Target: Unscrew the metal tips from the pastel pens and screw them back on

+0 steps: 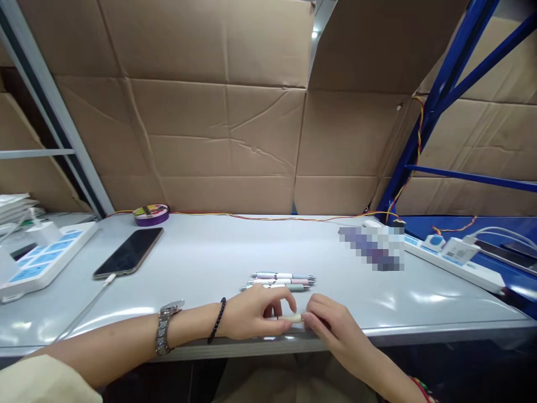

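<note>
At the table's front edge, a slim cream piece (293,318), seemingly part of a pen, lies level between both hands. The thumb and curved index finger of my left hand (255,313) close around its left portion. My right hand (333,322) pinches the right end, its other fingers curled in. Much of the piece is hidden by the fingers. Just beyond my left hand, several click pens (283,280) with white, pink and pale green barrels lie side by side. I wear a metal watch and a dark bead bracelet on the left wrist.
A smartphone (129,253) on a white cable lies at left, near a purple tape roll (151,215). Power strips stand at the left (54,254) and right (455,263). A blurred patch (373,246) covers something at right. Cardboard (226,129) walls the back.
</note>
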### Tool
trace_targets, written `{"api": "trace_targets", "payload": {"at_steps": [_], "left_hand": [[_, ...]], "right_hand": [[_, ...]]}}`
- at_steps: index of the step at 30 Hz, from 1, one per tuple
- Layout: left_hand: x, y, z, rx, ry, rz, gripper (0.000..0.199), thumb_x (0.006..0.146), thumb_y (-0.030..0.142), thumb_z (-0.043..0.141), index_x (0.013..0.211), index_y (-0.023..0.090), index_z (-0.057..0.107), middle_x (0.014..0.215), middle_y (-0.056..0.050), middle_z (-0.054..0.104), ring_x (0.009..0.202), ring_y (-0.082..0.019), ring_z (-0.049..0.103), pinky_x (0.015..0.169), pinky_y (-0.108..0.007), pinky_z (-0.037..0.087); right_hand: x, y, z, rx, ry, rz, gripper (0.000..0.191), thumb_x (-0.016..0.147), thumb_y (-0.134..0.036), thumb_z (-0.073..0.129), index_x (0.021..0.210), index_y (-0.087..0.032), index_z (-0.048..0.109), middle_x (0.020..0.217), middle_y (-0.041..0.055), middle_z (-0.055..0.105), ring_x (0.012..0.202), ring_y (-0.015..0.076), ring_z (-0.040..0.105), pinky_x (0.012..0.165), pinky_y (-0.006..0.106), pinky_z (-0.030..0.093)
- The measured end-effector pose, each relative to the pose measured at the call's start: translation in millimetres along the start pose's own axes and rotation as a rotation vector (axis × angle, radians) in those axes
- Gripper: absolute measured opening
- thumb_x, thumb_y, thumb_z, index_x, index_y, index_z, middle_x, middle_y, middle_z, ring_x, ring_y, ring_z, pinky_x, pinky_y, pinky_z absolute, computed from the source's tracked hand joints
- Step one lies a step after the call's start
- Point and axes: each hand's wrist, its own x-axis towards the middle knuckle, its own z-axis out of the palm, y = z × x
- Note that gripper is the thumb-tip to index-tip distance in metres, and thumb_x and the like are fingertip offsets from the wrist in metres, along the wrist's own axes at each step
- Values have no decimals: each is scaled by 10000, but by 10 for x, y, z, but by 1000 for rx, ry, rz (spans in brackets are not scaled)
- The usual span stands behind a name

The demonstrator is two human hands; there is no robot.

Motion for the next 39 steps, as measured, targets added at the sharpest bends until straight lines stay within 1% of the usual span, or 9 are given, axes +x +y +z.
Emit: {"api": "trace_targets", "payload": {"at_steps": [4, 6, 12, 17, 22, 25, 30, 33, 39], "left_hand": [[5, -13, -7, -34, -18, -15, 159, 858, 263, 513, 1004, 198, 505, 570, 64, 540, 430, -72, 476, 460, -157, 381], [6, -20, -8, -36, -23, -8, 163, 861, 274, 512, 1004, 195, 509, 570, 60, 542, 431, -76, 487, 458, -160, 388], [-1, -17, -7, -56, -25, 2, 154, 859, 277, 513, 988, 195, 533, 567, 54, 530, 435, -82, 488, 455, -163, 392], [-1, -7, -14, -62, -37, -13, 171, 867, 294, 507, 1001, 191, 528, 596, 45, 550, 438, -83, 502, 461, -168, 396], [1, -28, -13, -55, -40, 1, 168, 861, 276, 507, 1004, 189, 530, 572, 51, 536, 443, -82, 481, 459, -162, 386], [0, -39, -5, -42, -36, 7, 174, 854, 261, 508, 1012, 193, 530, 578, 54, 535, 448, -77, 461, 468, -161, 384], [-7, -19, -6, 36, -17, 10, 211, 830, 226, 527, 1041, 216, 523, 584, 63, 521, 500, -87, 466, 505, -167, 373], [-10, -7, -10, 44, -19, 10, 224, 827, 213, 529, 1050, 225, 519, 607, 62, 534, 506, -86, 461, 512, -170, 365], [-8, -8, -16, 14, -27, 3, 230, 842, 231, 518, 1072, 223, 511, 614, 59, 524, 508, -87, 463, 504, -169, 352]], "right_hand": [[7, 16, -32, 118, 12, 29, 103, 868, -287, 511, 832, -216, 576, 768, 12, 569, 653, 143, 508, 576, 256, 415], [7, 25, -45, 158, 16, 71, 147, 850, -321, 538, 951, -219, 567, 796, 16, 588, 643, 143, 516, 559, 250, 417], [3, 4, -41, 99, -10, 77, 258, 897, -314, 455, 701, -204, 582, 673, 5, 595, 624, 146, 529, 567, 250, 396], [-19, 24, -26, 178, 6, 90, 120, 857, -300, 535, 834, -224, 626, 755, 10, 646, 672, 159, 571, 603, 255, 433], [-44, 27, -1, 239, 59, 52, 36, 827, -228, 566, 810, -220, 596, 792, 13, 636, 697, 154, 578, 621, 253, 454], [-48, 15, 0, 240, 58, 20, 32, 820, -189, 561, 802, -214, 555, 842, 20, 616, 777, 158, 577, 654, 248, 459], [-50, 16, -2, 135, 28, 30, 160, 843, -265, 552, 998, -231, 536, 843, 5, 604, 712, 139, 551, 643, 248, 452], [-57, 24, 17, 121, 26, 25, 125, 891, -232, 469, 983, -239, 554, 822, -4, 621, 704, 130, 565, 644, 235, 453], [-62, 26, 46, 128, 130, 8, 92, 843, -210, 546, 929, -222, 573, 814, 3, 620, 639, 125, 555, 595, 227, 464]]}}
